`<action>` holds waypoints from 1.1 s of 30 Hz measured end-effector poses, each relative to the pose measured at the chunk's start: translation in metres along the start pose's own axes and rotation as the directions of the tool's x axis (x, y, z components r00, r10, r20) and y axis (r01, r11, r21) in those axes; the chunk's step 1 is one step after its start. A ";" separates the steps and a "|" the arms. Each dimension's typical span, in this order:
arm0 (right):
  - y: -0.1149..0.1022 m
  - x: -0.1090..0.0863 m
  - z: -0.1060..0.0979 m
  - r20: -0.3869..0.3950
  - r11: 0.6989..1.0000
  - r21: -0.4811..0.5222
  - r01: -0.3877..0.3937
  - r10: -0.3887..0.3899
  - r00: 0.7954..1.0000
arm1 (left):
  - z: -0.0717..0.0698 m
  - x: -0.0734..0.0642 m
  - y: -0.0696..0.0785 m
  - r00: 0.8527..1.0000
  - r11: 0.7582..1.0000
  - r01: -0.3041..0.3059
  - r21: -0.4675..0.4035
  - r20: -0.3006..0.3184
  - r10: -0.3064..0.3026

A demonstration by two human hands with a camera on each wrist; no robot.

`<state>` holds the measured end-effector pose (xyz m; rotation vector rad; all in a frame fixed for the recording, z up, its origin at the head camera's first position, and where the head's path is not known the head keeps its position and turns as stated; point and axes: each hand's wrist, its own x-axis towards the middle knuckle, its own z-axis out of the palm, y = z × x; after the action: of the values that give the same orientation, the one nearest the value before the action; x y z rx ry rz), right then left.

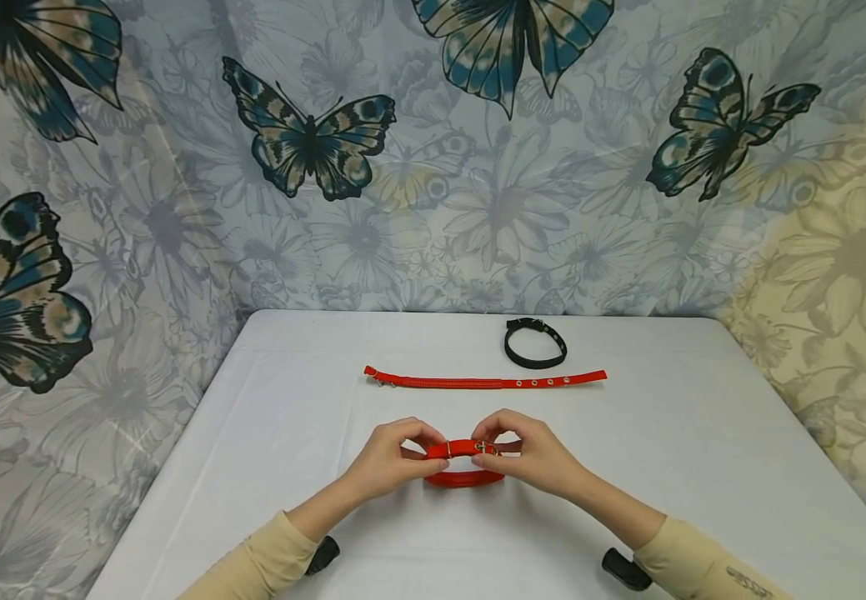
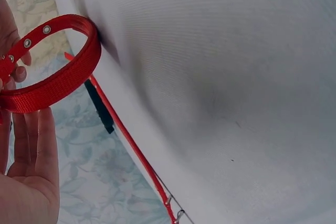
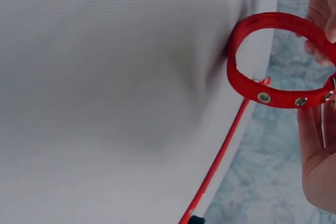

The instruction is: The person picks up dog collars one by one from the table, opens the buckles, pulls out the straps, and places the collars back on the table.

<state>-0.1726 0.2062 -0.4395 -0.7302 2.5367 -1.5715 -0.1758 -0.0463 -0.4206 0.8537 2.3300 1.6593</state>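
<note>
A red collar (image 1: 464, 480) with metal eyelets is bent into a loop between both hands, over the near middle of the table. My left hand (image 1: 397, 454) pinches its left side between thumb and fingers. At the buckle on the right side, my right hand (image 1: 533, 450) pinches the strap, and a strap end sticks out past the fingertips. The eyelets show along the red collar (image 3: 283, 97) in the right wrist view. From the left wrist, the loop of the red collar (image 2: 63, 80) stands round, with fingers of both hands at its buckle side.
Farther back, a second red collar (image 1: 478, 383) lies stretched out straight on the white table (image 1: 290, 400). Behind its right half sits a black collar (image 1: 536, 363) buckled into a ring. A butterfly-printed cloth (image 1: 440, 233) hangs beyond the table's far edge.
</note>
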 end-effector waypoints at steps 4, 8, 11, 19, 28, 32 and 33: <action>-0.002 0.002 0.003 0.002 1.000 -0.009 0.016 -0.016 1.000 | 0.001 0.000 -0.005 1.000 1.000 0.003 0.011 0.000 -0.003; -0.003 0.003 0.004 -0.005 1.000 -0.014 0.002 -0.002 1.000 | 0.005 0.003 -0.024 1.000 0.999 0.005 0.038 -0.007 -0.005; -0.003 0.003 0.003 -0.005 1.000 -0.016 -0.009 0.009 1.000 | 0.006 0.005 -0.035 1.000 0.999 -0.003 0.051 -0.010 0.004; -0.003 0.003 0.003 0.000 0.999 -0.019 -0.033 0.033 0.999 | 0.008 0.008 -0.035 0.991 0.987 -0.124 0.099 -0.038 0.128; -0.001 0.003 0.004 0.004 1.000 -0.023 -0.005 0.005 1.000 | 0.011 0.010 -0.031 0.990 0.984 -0.125 0.130 -0.046 0.132; 0.001 0.003 0.005 0.000 0.999 -0.044 0.029 -0.029 1.000 | 0.013 0.011 -0.030 0.991 0.984 -0.120 0.134 -0.045 0.127; 0.001 0.004 0.005 -0.001 0.998 -0.050 0.044 -0.044 0.999 | 0.013 0.011 -0.029 0.991 0.983 -0.122 0.135 -0.045 0.129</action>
<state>-0.1749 0.2007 -0.4424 -0.7961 2.5873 -1.5275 -0.1897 -0.0364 -0.4500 1.0132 2.4937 1.6076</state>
